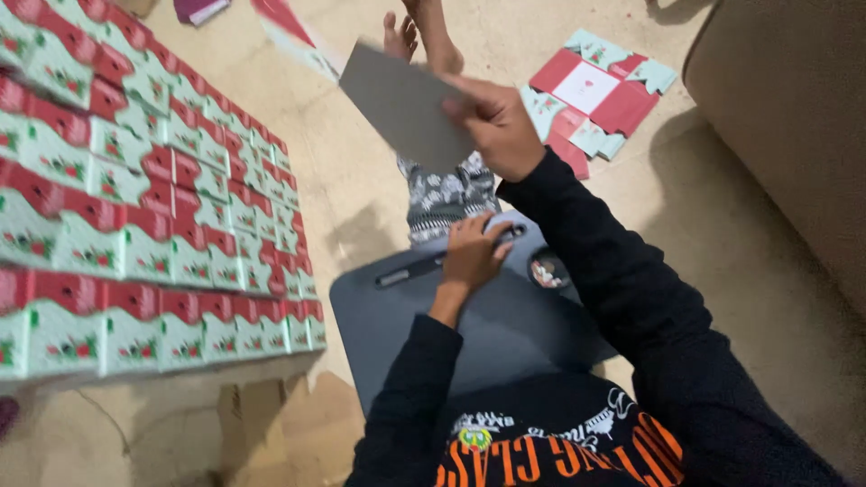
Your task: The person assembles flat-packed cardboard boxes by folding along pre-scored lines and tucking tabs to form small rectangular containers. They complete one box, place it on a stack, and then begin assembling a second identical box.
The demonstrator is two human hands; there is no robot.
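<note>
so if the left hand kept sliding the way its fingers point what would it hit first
Probably the black pen. The left hand lies flat on the dark lap tray, fingers pointing toward the tray's far edge, where the pen lies. Depth is unclear; it may already touch it.

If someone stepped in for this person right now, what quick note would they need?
Right hand: raised, gripping a flat grey card by its edge.
Left hand: resting on the grey lap tray, beside a dark pen.
Done: rows of folded red-and-green boxes stacked at the left.
Left: unfolded box blanks lie flat on the floor ahead, not yet folded.
</note>
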